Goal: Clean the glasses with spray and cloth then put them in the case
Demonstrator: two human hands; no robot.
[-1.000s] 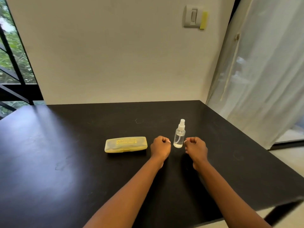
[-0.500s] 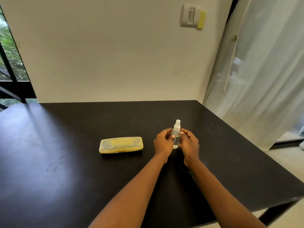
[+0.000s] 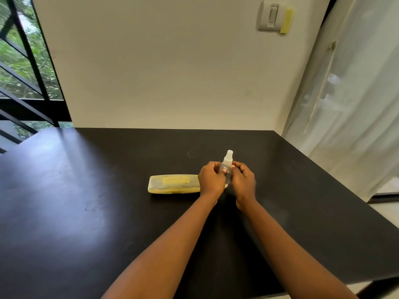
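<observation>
A small clear plastic spray bottle with a white nozzle [image 3: 226, 167] is held upright at the tabletop's centre, pinched between both hands. The left hand [image 3: 211, 180] and right hand [image 3: 243, 182] are each curled round its body, fingertips pressed to its shoulder. A closed translucent yellow plastic glasses case [image 3: 172, 184] lies flat just left of the left hand, its right end partly hidden by that hand. The matte black tabletop [image 3: 86, 201] is set against a cream wall [image 3: 172, 72]. A grey wall switch [image 3: 269, 16] is mounted high at the right. A sheer white curtain [image 3: 349, 108] hangs at the right; a black-framed window [image 3: 26, 67] is seen at the left.
</observation>
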